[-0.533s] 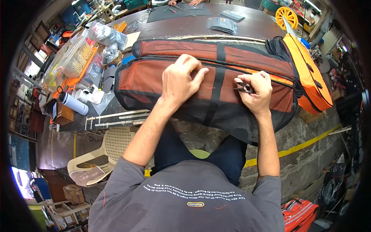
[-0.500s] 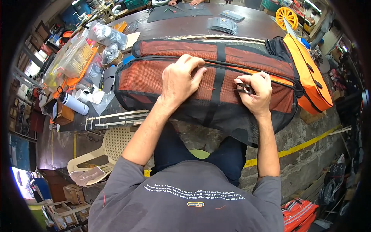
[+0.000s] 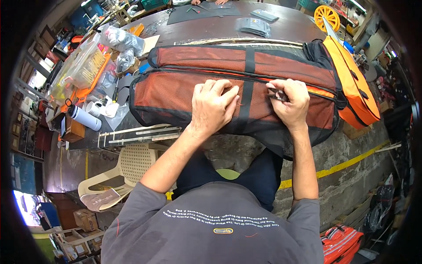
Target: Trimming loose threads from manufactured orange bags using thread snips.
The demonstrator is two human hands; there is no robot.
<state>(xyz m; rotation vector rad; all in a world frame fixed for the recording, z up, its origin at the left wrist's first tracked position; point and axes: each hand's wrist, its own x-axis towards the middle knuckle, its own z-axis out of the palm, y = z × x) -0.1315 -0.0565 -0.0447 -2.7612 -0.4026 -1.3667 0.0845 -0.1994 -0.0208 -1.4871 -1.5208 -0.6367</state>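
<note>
A long black mesh bag (image 3: pixel 167 94) with red-orange mesh panels lies across the table before me, with a black strap (image 3: pixel 249 90) across its middle and a zipper line along its length. My left hand (image 3: pixel 213 105) rests on the near panel just left of the strap, thumb and fingers curled together; whatever they pinch is too small to make out. A loose orange thread (image 3: pixel 240 104) shows beside its thumb. My right hand (image 3: pixel 293 103) is closed around small dark thread snips (image 3: pixel 278 95), blades toward the left, over the panel right of the strap.
An orange bag section (image 3: pixel 351 81) lies at the right end. Left on the table (image 3: pixel 211 28) are a clear plastic bin (image 3: pixel 85 66), plastic bags and a white bottle (image 3: pixel 84 118). A beige chair (image 3: pixel 136 165) stands below. Another person's hands (image 3: pixel 222 1) show at the far edge.
My left hand has moved toward me and slightly right, away from the zipper line toward the loose thread. My right hand stays nearly in place with the snips.
</note>
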